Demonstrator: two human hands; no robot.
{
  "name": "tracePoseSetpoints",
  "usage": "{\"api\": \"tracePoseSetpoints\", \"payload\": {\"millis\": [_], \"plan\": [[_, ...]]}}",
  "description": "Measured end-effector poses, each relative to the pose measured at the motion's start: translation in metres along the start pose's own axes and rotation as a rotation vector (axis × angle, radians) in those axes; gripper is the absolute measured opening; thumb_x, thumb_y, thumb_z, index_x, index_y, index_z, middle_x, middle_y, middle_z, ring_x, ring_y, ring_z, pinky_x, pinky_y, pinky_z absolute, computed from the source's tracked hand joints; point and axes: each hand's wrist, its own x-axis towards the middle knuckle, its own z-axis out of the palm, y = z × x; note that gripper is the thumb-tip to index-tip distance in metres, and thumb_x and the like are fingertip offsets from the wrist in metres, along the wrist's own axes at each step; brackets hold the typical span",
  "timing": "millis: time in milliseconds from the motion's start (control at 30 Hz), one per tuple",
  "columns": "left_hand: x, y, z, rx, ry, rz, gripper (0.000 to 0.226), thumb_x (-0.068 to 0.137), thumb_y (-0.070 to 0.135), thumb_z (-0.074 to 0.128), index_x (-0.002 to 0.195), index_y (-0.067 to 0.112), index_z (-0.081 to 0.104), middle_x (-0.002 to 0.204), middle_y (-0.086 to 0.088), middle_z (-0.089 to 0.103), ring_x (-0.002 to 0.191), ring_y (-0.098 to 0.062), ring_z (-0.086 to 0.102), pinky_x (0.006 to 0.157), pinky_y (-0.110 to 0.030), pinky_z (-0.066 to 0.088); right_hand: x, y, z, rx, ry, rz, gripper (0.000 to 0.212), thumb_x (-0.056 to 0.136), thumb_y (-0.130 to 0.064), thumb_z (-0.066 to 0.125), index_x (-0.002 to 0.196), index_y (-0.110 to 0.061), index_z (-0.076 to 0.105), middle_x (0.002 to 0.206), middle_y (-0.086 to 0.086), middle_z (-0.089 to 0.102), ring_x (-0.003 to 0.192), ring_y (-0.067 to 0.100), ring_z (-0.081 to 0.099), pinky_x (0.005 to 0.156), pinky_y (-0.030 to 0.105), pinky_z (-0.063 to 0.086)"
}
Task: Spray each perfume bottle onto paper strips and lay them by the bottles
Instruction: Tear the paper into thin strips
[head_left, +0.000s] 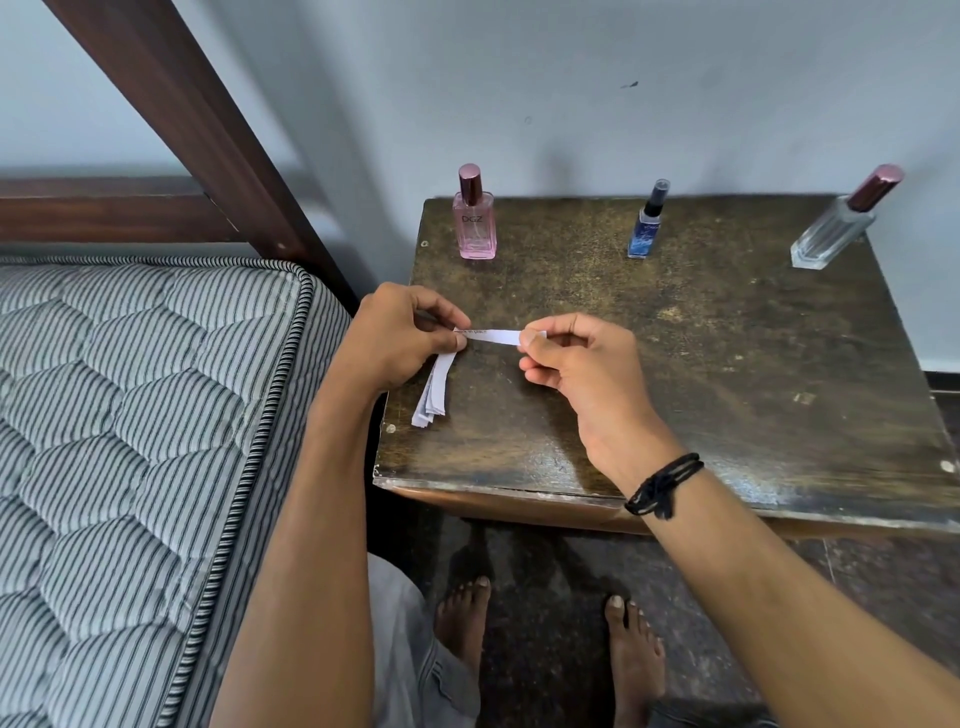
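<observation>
One strip (493, 335) is pinched at both ends: by left hand (400, 332), which also grips the spare strips (434, 395) hanging near the table (727, 364) left edge, & by right hand (576, 364), other fingers curled. Pink bottle (474, 221), blue bottle (647, 223) & clear bottle (836, 228) stand capped along the back edge. Risk: if tugged hard, the strip may be torn, or spares dragged out & dropped off the edge.

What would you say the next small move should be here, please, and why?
Probably the right hand draws the single strip free of the left hand, which also pinches the hanging bundle. No strip lies by the pink bottle, blue bottle or clear bottle yet.
</observation>
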Motion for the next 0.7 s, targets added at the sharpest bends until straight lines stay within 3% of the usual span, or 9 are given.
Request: {"api": "tracePoseSetpoints", "payload": {"millis": [167,533,700], "plan": [[-0.0001,0.0002,-0.0001,0.000,0.007,-0.007,0.017,0.076,0.007,0.085,0.086,0.019,0.078,0.079,0.002,0.076,0.076,-0.005,0.072,0.082,-0.023,0.056,-0.0004,-0.0002,0.0003,-0.002,0.004,0.003,0.008,0.091,0.005,0.073,0.091,-0.004,0.074,0.081,0.011,0.072,0.066,0.013,0.068,0.065,0.021,0.058],[-0.0009,0.0021,0.0006,0.018,0.007,-0.008,0.018,0.077,0.007,0.084,0.085,0.021,0.077,0.076,0.005,0.075,0.069,0.004,0.068,0.070,-0.008,0.049,-0.0017,-0.0003,0.0004,0.003,0.014,0.000,0.008,0.091,0.005,0.072,0.091,-0.002,0.074,0.081,0.011,0.072,0.064,0.011,0.068,0.064,0.021,0.058],[-0.0011,0.0032,0.0002,0.024,0.011,-0.012,0.018,0.077,0.008,0.084,0.085,0.022,0.077,0.078,0.004,0.075,0.070,0.003,0.068,0.071,-0.009,0.050,-0.0026,0.0000,0.0013,0.006,0.023,-0.003,0.009,0.092,0.006,0.071,0.091,-0.003,0.074,0.079,0.009,0.072,0.064,0.011,0.068,0.064,0.021,0.058]]}}
